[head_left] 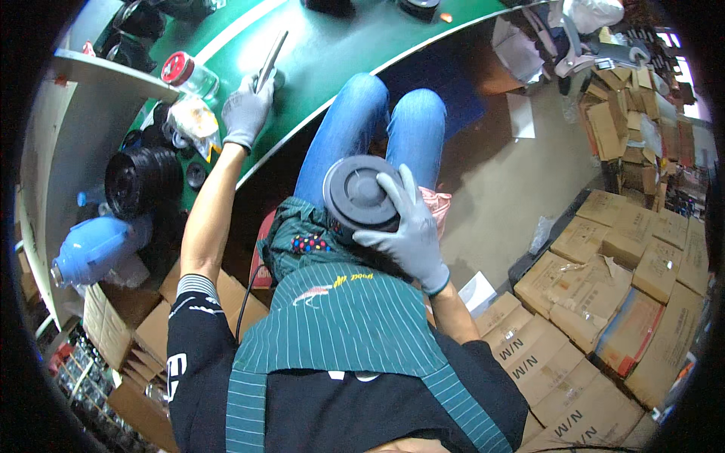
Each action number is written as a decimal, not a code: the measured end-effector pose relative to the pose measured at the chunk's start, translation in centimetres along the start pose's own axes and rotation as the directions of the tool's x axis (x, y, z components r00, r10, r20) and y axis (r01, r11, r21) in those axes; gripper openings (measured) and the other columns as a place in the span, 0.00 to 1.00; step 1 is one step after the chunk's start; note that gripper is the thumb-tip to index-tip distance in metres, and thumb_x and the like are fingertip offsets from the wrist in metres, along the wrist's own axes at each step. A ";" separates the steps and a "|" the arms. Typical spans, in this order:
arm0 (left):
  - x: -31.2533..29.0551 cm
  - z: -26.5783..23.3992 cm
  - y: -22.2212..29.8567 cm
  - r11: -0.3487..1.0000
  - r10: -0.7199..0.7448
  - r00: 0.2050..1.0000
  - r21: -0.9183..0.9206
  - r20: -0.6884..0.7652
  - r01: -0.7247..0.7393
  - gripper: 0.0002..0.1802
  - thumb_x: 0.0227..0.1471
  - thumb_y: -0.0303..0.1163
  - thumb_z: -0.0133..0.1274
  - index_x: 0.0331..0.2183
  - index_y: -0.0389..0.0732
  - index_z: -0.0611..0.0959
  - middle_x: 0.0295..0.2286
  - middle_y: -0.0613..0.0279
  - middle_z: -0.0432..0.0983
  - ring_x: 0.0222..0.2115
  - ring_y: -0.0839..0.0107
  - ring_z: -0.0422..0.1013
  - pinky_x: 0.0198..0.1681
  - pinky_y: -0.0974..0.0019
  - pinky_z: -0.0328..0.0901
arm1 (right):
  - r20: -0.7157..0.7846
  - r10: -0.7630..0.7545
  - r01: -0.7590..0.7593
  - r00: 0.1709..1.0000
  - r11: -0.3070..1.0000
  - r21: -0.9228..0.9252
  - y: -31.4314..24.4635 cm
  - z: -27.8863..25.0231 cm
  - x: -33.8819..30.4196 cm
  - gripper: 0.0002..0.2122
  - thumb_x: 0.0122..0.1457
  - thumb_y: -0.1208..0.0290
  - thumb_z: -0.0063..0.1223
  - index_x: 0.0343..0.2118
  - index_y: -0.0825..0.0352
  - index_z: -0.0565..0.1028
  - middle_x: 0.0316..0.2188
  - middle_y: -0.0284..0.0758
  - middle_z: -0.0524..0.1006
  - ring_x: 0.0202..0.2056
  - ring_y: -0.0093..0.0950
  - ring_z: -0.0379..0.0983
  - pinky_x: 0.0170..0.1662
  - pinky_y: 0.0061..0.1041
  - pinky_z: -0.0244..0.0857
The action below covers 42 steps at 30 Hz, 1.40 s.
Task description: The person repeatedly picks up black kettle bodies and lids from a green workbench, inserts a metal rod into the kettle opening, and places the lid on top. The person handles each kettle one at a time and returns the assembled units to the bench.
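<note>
L hand (247, 115), grey-gloved, is holding a slim metallic tool (273, 57) over the green desk (325, 64), fingers curled nearly closed; tool's long axis is slanting, free end pointing away from the person & a bit right. R hand (411, 230), also gloved, is gripping a dark round part (361, 192) over the lap, fingers part-spread across top & rim. Its flat ringed face is pointing up; can't tell its long axis, underside hidden. Red-lidded jar (198, 80) is sitting nr L hand.

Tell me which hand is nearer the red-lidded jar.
Left. The left hand is beside the jar, to its right; the right hand is farther, on the round black part.
</note>
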<state>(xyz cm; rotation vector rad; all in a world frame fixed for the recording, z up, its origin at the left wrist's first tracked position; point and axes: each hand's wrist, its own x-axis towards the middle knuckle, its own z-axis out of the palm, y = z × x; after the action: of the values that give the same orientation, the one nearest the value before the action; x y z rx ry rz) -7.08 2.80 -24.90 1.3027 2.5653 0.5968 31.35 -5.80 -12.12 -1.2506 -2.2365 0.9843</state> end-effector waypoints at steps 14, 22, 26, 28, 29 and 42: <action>-9.4 -7.0 2.3 0.633 0.644 0.670 -0.235 -0.369 -0.738 0.34 0.53 0.39 0.67 0.59 0.39 0.79 0.58 0.43 0.73 0.60 0.45 0.69 0.64 0.45 0.64 | -0.561 0.228 0.026 0.796 0.913 0.408 -0.3 -3.6 -3.4 0.45 0.47 0.44 0.78 0.63 0.71 0.76 0.66 0.47 0.73 0.66 0.36 0.69 0.70 0.36 0.60; -20.3 -4.7 5.7 0.330 0.693 0.669 -0.708 -0.269 -0.625 0.37 0.47 0.39 0.73 0.59 0.55 0.80 0.62 0.40 0.66 0.59 0.37 0.70 0.65 0.38 0.64 | -0.134 0.395 0.040 0.909 0.236 0.971 4.0 -3.5 -3.8 0.36 0.74 0.35 0.33 0.73 0.60 0.63 0.73 0.40 0.64 0.71 0.39 0.60 0.75 0.45 0.51; -19.3 -4.2 5.4 0.212 0.744 0.533 -0.615 -0.403 -0.760 0.30 0.39 0.36 0.78 0.45 0.49 0.81 0.60 0.30 0.66 0.57 0.32 0.71 0.60 0.40 0.69 | 0.080 0.480 -0.105 0.874 0.025 0.994 4.5 -1.7 -1.7 0.36 0.75 0.36 0.33 0.74 0.60 0.60 0.71 0.41 0.65 0.70 0.40 0.62 0.75 0.46 0.52; -18.4 -5.3 5.4 0.211 0.710 0.550 -0.613 -0.439 -0.762 0.30 0.38 0.36 0.79 0.43 0.46 0.80 0.60 0.30 0.67 0.57 0.34 0.72 0.59 0.41 0.70 | -0.033 0.374 -0.100 0.927 0.332 0.938 4.9 -1.7 -1.2 0.37 0.75 0.37 0.33 0.75 0.62 0.58 0.70 0.41 0.66 0.69 0.41 0.63 0.74 0.46 0.54; -18.3 -5.5 6.1 0.249 0.611 0.729 -0.799 -0.309 -0.547 0.32 0.40 0.37 0.78 0.45 0.44 0.78 0.60 0.33 0.67 0.57 0.36 0.72 0.59 0.41 0.70 | -0.125 0.246 -0.051 0.961 0.602 0.797 6.1 -1.5 -1.2 0.37 0.76 0.38 0.34 0.75 0.63 0.57 0.70 0.41 0.67 0.68 0.41 0.63 0.73 0.47 0.55; 13.6 -12.3 6.2 0.827 0.500 0.633 0.107 -0.591 -0.552 0.33 0.40 0.31 0.76 0.51 0.41 0.83 0.60 0.39 0.71 0.59 0.40 0.69 0.63 0.46 0.63 | -0.596 0.072 -0.381 0.800 0.828 -0.412 14.0 0.0 2.0 0.37 0.72 0.50 0.49 0.73 0.73 0.57 0.73 0.55 0.57 0.73 0.53 0.52 0.74 0.49 0.45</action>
<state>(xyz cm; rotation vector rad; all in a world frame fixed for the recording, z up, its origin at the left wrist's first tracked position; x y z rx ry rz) -14.97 13.84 -11.05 2.1467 2.4982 1.4228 38.38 0.82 -22.41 -1.7994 -1.9291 0.0060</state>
